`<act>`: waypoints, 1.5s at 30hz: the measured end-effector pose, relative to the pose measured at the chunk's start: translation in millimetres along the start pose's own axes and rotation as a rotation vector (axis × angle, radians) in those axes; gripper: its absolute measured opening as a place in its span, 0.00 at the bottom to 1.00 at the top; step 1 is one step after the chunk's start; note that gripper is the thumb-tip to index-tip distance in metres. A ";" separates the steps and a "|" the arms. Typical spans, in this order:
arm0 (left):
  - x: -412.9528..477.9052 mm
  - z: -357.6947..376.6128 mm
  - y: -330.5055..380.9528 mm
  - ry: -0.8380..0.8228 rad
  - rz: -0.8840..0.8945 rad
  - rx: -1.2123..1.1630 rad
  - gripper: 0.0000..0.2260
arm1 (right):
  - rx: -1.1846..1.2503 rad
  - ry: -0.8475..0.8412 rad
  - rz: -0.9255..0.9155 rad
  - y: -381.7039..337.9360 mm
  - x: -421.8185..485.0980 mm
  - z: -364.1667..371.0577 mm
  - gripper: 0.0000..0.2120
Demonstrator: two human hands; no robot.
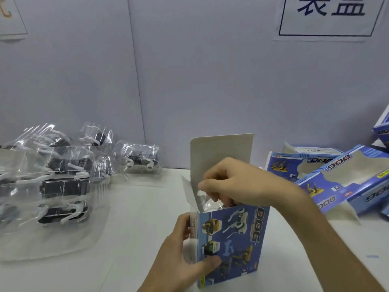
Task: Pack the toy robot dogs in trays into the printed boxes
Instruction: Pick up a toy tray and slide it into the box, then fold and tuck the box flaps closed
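A blue printed box stands upright at the centre front, its top flaps open. My left hand grips the box by its left side, thumb on the printed front. My right hand reaches down into the open top, fingers curled on a clear tray with a toy dog that sits mostly inside the box. More toy robot dogs in clear trays are piled at the left, and one more tray lies behind them near the wall.
Several empty blue printed boxes lie on their sides at the right, one further back. A grey wall panel closes off the table's far edge, with a paper sign on it.
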State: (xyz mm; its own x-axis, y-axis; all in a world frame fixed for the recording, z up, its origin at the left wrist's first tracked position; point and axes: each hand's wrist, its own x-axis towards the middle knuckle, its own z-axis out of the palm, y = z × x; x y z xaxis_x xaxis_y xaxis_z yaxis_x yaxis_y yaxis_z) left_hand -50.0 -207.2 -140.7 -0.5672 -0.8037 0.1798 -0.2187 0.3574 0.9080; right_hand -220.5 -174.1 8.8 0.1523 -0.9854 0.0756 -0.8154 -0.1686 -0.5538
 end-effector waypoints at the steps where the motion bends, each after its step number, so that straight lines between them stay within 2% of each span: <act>1: -2.1 3.2 1.1 0.066 0.049 0.042 0.43 | 0.006 0.023 -0.003 0.7 -0.7 2.0 0.19; 5: -8.0 10.1 15.0 0.530 0.435 0.189 0.47 | 0.000 0.083 -0.026 0.5 -2.2 8.7 0.18; 7: -7.5 9.3 23.6 0.638 0.586 0.262 0.45 | -0.010 0.082 -0.033 0.1 -3.2 9.8 0.18; 12: -2.4 4.1 37.9 0.569 0.749 0.364 0.36 | 0.006 0.066 -0.029 0.0 -2.6 9.2 0.17; 17: 13.7 -6.6 44.0 0.443 0.857 0.436 0.23 | 0.041 0.019 0.005 4.2 -14.9 -13.3 0.17; 19: 22.1 -10.7 43.8 0.394 0.837 0.446 0.19 | 0.165 0.138 -0.030 9.6 -26.4 -29.3 0.16; 21: 29.4 -15.7 45.5 0.385 0.790 0.467 0.18 | 0.228 0.430 -0.024 22.4 -35.0 -44.6 0.13; 23: 38.4 -20.2 53.8 0.365 0.749 0.502 0.18 | 0.189 0.640 0.166 40.7 -41.9 -57.4 0.12; 25: 47.2 -21.2 65.6 0.300 0.708 0.527 0.18 | 0.137 0.575 0.412 58.1 -49.5 -62.4 0.14; 27: 55.3 -17.6 73.9 0.222 0.702 0.533 0.17 | 0.168 0.454 0.474 71.8 -52.9 -61.6 0.14; 30: 64.6 -6.8 78.3 0.172 0.697 0.512 0.20 | 0.244 0.494 0.407 77.7 -52.4 -59.2 0.09; 34: 79.0 -2.4 89.0 0.122 0.627 0.495 0.17 | 0.063 0.646 0.396 80.4 -50.9 -62.0 0.03; 36: 87.9 -2.7 98.0 0.078 0.546 0.494 0.15 | -0.007 0.710 0.366 79.4 -50.5 -61.5 0.06; 39: 97.0 -3.4 105.3 0.045 0.457 0.499 0.15 | -0.055 0.707 0.336 74.4 -45.8 -56.0 0.06; 45: 89.8 -3.0 108.3 -0.013 0.442 0.627 0.14 | -0.028 0.745 0.247 81.5 -41.4 -56.0 0.20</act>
State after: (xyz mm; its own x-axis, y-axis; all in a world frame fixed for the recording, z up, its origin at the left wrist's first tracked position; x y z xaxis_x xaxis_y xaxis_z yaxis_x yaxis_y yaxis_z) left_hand -122.3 -242.1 -25.1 -0.7149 -0.5190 0.4685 -0.3767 0.8504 0.3672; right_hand -324.5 -148.3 7.0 -0.4419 -0.7484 0.4946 -0.7919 0.0665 -0.6070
